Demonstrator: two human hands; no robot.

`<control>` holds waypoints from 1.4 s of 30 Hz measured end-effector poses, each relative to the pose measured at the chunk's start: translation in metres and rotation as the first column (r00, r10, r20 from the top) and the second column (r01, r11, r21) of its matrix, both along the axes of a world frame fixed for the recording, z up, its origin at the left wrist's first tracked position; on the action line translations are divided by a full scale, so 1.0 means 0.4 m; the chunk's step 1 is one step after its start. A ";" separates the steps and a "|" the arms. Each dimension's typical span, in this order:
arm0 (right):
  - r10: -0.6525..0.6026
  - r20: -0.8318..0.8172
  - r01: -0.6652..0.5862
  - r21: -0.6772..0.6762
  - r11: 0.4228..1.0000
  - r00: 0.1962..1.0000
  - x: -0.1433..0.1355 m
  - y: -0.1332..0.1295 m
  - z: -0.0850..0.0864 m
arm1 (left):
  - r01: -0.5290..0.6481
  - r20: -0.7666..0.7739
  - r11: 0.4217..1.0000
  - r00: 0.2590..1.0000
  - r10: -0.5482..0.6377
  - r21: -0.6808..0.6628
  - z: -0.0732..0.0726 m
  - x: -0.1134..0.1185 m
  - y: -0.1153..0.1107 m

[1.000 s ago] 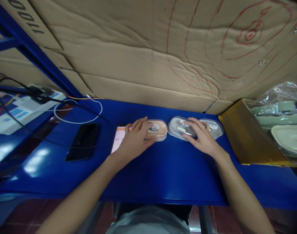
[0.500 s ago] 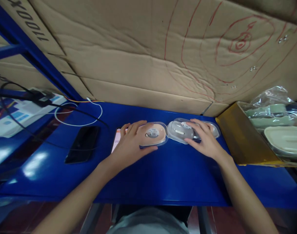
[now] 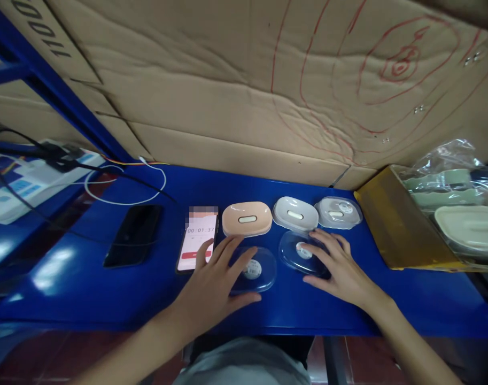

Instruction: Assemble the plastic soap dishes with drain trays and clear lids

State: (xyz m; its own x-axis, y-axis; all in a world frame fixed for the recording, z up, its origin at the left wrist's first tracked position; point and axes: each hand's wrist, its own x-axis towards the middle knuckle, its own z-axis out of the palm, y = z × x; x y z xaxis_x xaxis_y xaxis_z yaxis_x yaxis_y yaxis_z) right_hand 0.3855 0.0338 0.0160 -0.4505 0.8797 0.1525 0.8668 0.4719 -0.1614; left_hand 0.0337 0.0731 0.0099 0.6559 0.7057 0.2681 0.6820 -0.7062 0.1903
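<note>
My left hand spans a clear plastic lid with a round label, its fingers at the far edge and thumb at the near edge. Another clear lid is gripped by my right hand, with the thumb at its near side. Both lids are low over the blue table. Behind the left lid sits an uncovered peach oval soap dish with a white slot piece in its middle. A whitish soap dish stands uncovered behind the right lid. Beside it is a greyish soap dish under its clear lid.
A phone showing a timer lies left of the peach dish, and a dark phone lies farther left. Cables and a white power strip occupy the left side. An open box with wrapped items stands right. Cardboard walls the back.
Both hands have drawn toward me, taking the clear lids off the peach and whitish dishes. The lids are now in front of the dishes, and the timer phone is more exposed.
</note>
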 end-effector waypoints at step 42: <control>-0.024 -0.139 0.023 -0.004 1.000 0.990 -0.032 0.332 0.010 | 0.026 -0.002 0.996 1.000 -0.026 -0.084 0.087 0.046 0.265</control>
State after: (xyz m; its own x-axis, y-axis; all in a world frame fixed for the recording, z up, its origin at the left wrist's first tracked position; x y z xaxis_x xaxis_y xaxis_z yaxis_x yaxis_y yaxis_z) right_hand 0.3728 0.1667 0.0199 -0.4043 0.8902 0.2100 0.8466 0.4511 -0.2825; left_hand 0.0520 0.1790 0.0446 0.6750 0.7083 0.2064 0.6643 -0.7053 0.2475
